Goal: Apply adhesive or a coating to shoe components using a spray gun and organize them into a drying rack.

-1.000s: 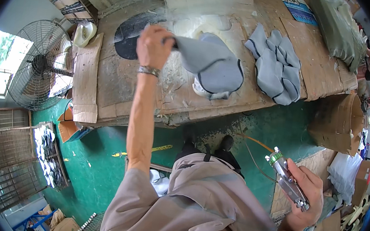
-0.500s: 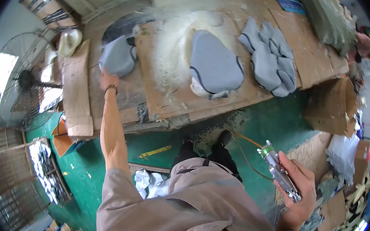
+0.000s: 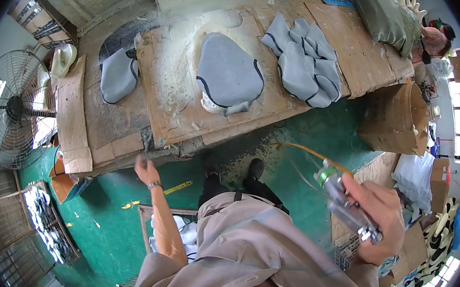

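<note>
In my right hand (image 3: 382, 218) is a metal spray gun (image 3: 350, 204) with a green ring, blurred by motion, held out over the floor at the right. A yellowish hose (image 3: 318, 154) runs near its top. My left hand (image 3: 147, 172) is off the table's front edge, fingers loosely bent and apart, holding nothing. Beyond it on the table lies a small grey padded cover (image 3: 119, 77) with black edging. A larger grey cover (image 3: 231, 71) rests in the middle, over a pale foam piece (image 3: 211, 105). To its right lies a pile of several grey covers (image 3: 311, 68).
Cardboard (image 3: 170, 123) crusted with pale residue tops the table. A standing fan (image 3: 15, 110) and an orange container (image 3: 64, 185) are at the left. An open cardboard box (image 3: 395, 119) stands beyond the table's right end. A low frame (image 3: 148, 219) with pale pieces sits beside me.
My left hand has let go of the small grey cover and drawn back toward me. That cover now lies flatter, its black edge toward me. The spray gun stays in my right hand.
</note>
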Available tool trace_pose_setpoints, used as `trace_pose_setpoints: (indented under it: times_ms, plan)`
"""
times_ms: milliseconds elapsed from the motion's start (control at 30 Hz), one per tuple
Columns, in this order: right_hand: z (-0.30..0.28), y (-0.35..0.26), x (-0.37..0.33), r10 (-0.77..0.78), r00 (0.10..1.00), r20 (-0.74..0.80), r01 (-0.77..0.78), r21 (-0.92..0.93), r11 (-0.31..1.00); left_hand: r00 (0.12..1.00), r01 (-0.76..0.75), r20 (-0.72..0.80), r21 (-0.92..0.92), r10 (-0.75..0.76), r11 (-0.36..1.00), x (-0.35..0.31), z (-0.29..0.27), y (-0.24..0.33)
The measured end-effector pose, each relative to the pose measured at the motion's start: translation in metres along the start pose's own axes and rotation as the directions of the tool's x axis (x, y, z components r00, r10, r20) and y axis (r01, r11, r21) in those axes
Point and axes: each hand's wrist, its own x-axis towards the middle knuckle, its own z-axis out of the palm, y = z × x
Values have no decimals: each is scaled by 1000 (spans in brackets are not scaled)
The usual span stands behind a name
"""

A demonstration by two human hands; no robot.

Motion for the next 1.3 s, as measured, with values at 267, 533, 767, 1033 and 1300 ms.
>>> trace_pose_setpoints:
  times_ms: [267, 533, 767, 1033, 1300]
  plan:
    - [-41, 66, -50, -107, 994, 36, 108, -7, 994, 635, 108, 406, 796, -658, 596, -232, -28, -160]
    - [-48, 95, -78, -122, 993, -2, 121, -69, 990, 435, 757, 366, 345, -823, 554, -306, -46, -166]
    - [-21, 52, -62, -59, 971, -231, 55, -24, 998, 489, -733, 867, 469, -97, 492, -209, -20, -129]
    - [27, -38, -38, 148, 961, -234, -157, -21, 987, 687, 563, 493, 105, -535, 820, -138, 8, -121]
    - [65, -99, -30, -34, 990, -140, 9, -174, 985, 583, 571, 549, 247, -598, 783, -136, -22, -180]
